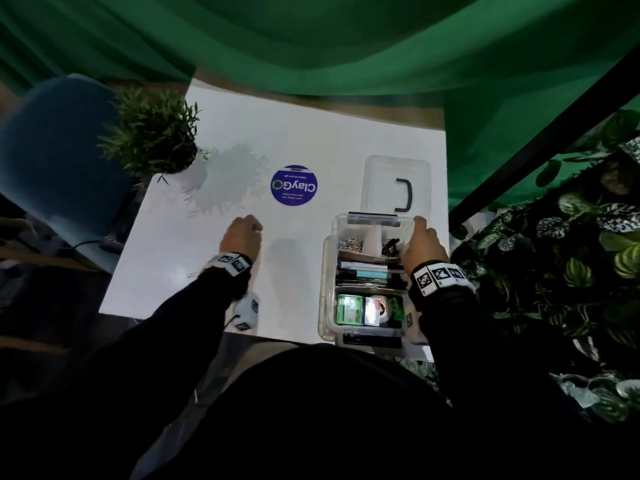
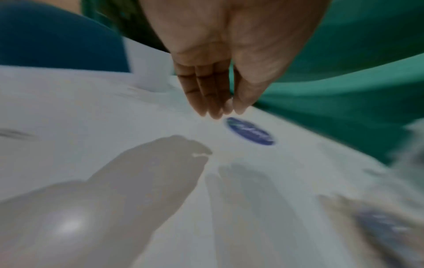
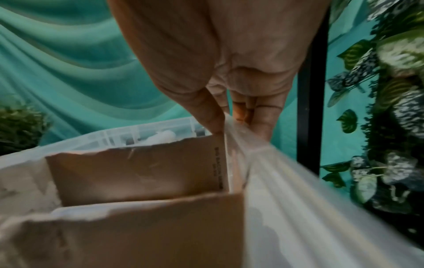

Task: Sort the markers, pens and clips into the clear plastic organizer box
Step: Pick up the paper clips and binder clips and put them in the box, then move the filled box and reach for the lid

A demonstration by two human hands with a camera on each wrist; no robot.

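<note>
The clear organizer box [image 1: 327,289] stands at the table's right front. Coloured paper clips [image 1: 349,243] and dark clips [image 1: 390,247] lie in its far compartments, pens and markers [image 1: 370,273] in the middle one. My right hand [image 1: 420,237] pinches the box's far right wall [image 3: 286,199], thumb inside and fingers outside [image 3: 238,127], next to a cardboard divider [image 3: 137,172]. My left hand [image 1: 242,233] hovers over the bare table, left of the box. Its straight fingers point down with the thumb close [image 2: 220,108], and nothing shows between them. One loose paper clip [image 1: 192,274] lies by my left wrist.
The box's clear lid [image 1: 381,181] with a black handle lies just beyond the box. A round blue sticker [image 1: 294,185] marks the table's middle, and a potted plant [image 1: 156,133] stands at the far left corner. Leafy plants [image 1: 554,254] and a black pole [image 1: 540,116] crowd the right edge.
</note>
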